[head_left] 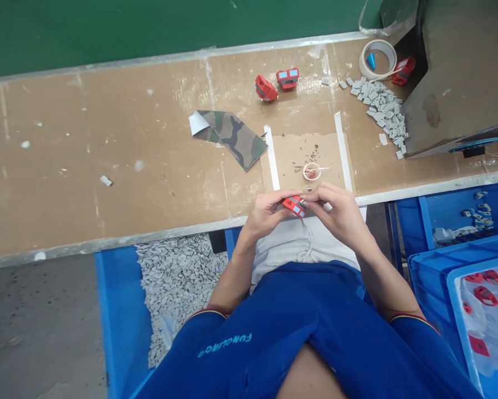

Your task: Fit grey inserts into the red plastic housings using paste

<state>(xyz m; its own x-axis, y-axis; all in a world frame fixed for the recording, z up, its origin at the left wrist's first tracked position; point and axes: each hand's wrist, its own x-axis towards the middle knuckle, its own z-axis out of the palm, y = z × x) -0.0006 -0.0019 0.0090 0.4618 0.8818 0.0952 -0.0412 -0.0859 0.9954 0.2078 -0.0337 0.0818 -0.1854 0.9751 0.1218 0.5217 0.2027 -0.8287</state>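
My left hand (267,213) is closed around a red toy vehicle (292,205) with light blue windows and grey trim, held at the table's front edge. My right hand (334,209) pinches a small pale piece (302,203) against the toy's right side; the fingertips partly hide it. Just beyond my hands stands a small round cup (312,172) with a reddish-brown substance inside and a thin white stick across it. Two more red toy vehicles, one tilted (266,88) and one upright (288,78), sit farther back on the table.
A camouflage-patterned sheet (236,136) lies left of the taped cardboard. At the right are a pile of small grey pieces (384,108), a tape roll (394,58) and a large cardboard box (460,72). Blue crates (435,271) stand below right; a blue bin (122,310) of grey pieces is below left.
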